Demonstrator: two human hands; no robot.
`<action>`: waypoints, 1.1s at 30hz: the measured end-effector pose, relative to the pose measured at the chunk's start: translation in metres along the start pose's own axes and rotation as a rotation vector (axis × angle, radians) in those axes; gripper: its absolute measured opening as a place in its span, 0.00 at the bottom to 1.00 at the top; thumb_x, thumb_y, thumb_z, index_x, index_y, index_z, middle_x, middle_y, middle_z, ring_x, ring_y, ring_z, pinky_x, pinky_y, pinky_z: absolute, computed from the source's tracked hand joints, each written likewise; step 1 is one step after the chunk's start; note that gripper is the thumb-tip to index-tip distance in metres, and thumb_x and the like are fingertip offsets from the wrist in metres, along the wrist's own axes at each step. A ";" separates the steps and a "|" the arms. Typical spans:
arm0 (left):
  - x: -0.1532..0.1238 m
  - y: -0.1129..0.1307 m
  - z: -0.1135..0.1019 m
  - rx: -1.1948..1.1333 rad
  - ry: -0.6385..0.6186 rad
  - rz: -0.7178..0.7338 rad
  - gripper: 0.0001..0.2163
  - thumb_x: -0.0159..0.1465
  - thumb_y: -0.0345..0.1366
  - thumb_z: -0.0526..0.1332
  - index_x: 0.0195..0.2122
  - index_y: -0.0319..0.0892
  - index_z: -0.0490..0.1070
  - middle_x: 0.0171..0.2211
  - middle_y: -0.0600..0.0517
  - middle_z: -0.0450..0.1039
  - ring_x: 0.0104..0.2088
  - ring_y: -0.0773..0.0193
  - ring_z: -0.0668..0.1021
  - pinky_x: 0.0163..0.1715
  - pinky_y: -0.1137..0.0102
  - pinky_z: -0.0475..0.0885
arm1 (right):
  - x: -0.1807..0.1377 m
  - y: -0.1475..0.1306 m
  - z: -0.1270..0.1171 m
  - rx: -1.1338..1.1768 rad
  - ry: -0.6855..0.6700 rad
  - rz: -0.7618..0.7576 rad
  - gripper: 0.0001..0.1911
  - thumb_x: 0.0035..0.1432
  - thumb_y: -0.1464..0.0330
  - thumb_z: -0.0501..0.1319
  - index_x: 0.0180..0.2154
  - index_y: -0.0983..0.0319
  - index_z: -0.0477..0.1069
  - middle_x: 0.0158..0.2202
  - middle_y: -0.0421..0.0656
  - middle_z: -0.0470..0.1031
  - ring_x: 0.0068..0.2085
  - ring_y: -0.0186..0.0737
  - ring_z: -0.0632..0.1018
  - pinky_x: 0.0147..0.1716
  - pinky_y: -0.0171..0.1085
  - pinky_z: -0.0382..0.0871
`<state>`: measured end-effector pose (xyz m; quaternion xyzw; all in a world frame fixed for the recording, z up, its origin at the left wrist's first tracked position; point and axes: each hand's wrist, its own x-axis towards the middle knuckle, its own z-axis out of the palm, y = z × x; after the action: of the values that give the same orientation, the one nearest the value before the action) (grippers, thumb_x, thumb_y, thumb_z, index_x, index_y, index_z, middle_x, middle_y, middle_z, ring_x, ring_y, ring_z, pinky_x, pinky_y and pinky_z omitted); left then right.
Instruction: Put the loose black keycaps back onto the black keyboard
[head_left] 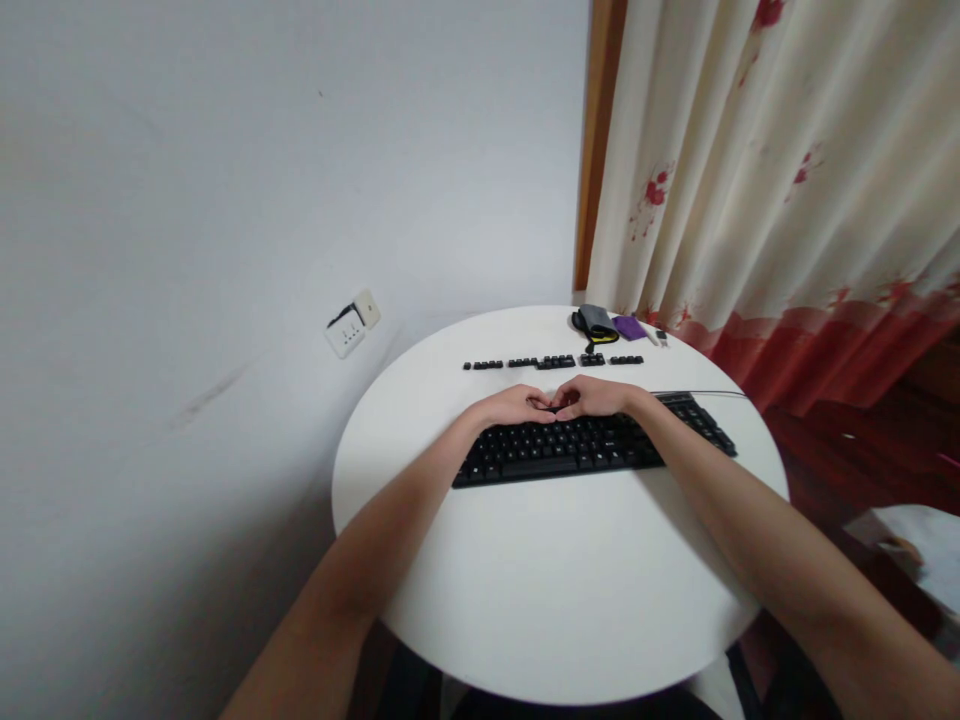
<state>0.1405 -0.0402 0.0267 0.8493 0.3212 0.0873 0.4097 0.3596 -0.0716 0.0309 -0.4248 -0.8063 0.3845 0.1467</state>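
Observation:
A black keyboard (559,447) lies on the white round table, turned slightly, its long side facing me. My left hand (517,404) and my right hand (592,397) meet over its far edge, near the middle. The fingers of both are curled and the thumbs pressed in, with the fingertips almost touching around a small dark spot. Whether they grip a key or part of the keyboard's edge is too small to tell. Behind the hands, loose black keycaps (556,362) stand in a row of short groups.
The round table (555,580) reaches close to the wall with a socket (346,333). At its back right lie a grey pouch (598,320), a purple cloth-like piece (628,328) and small white items. A thin cable (705,392) runs right from the keyboard. Curtains (750,200) hang behind.

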 end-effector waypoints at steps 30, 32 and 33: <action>0.004 -0.002 -0.001 -0.015 0.001 0.016 0.17 0.52 0.41 0.69 0.41 0.37 0.78 0.37 0.49 0.78 0.35 0.62 0.75 0.38 0.69 0.68 | 0.003 0.000 0.000 -0.041 -0.012 0.040 0.22 0.47 0.57 0.68 0.40 0.66 0.75 0.35 0.45 0.77 0.35 0.39 0.73 0.37 0.37 0.66; 0.002 -0.002 -0.002 -0.017 -0.004 0.009 0.18 0.53 0.42 0.69 0.42 0.37 0.77 0.38 0.49 0.78 0.36 0.62 0.75 0.38 0.69 0.68 | 0.002 0.001 0.000 -0.028 -0.021 0.035 0.22 0.48 0.56 0.68 0.40 0.66 0.75 0.36 0.45 0.78 0.36 0.39 0.74 0.37 0.37 0.66; 0.001 -0.001 -0.003 -0.017 -0.011 0.009 0.18 0.54 0.43 0.68 0.42 0.37 0.77 0.39 0.49 0.78 0.36 0.62 0.75 0.38 0.70 0.68 | 0.001 0.001 -0.001 -0.023 -0.023 0.030 0.22 0.48 0.56 0.68 0.40 0.66 0.75 0.36 0.45 0.78 0.36 0.39 0.74 0.38 0.37 0.66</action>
<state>0.1395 -0.0370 0.0277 0.8476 0.3145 0.0872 0.4184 0.3605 -0.0698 0.0306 -0.4339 -0.8059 0.3823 0.1266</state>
